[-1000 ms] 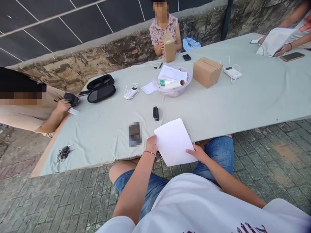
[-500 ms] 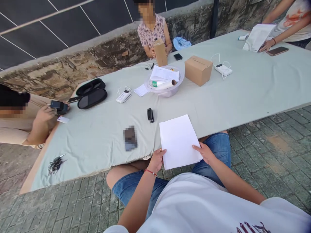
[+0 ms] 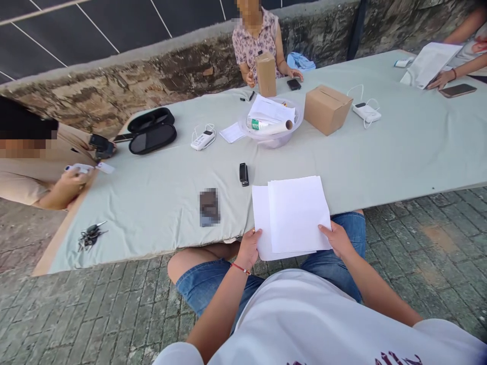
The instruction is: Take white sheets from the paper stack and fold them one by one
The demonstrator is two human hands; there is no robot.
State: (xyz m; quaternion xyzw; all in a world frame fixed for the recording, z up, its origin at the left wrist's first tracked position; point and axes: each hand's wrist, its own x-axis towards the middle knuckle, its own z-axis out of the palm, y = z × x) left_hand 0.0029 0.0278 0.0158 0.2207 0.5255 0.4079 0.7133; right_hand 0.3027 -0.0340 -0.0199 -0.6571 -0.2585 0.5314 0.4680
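1. The left hand grips the lower left corner of the under sheet, thumb on top and the other fingers curled beneath it.
2. The right hand pinches the lower right edge of the top sheet the same way; both hands are closed on paper and hold nothing else.
3. The two white sheets lie half on the near edge of the desk and half out over the person's lap. The top sheet sits offset to the right, so a strip of the under sheet shows along its left side.
4. As a judgement: the sheets are in hand but not squared up. They look blank and unfolded, and nothing has been fastened to them.
5. A small black stapler stands just beyond the sheets, untouched, with a phone lying to its left.
6. Further back are a clear bowl holding papers and a roll, a closed cardboard box beside it, and a bunch of keys near the left end.
7. Other people sit round the desk; one across it holds a tall box upright.
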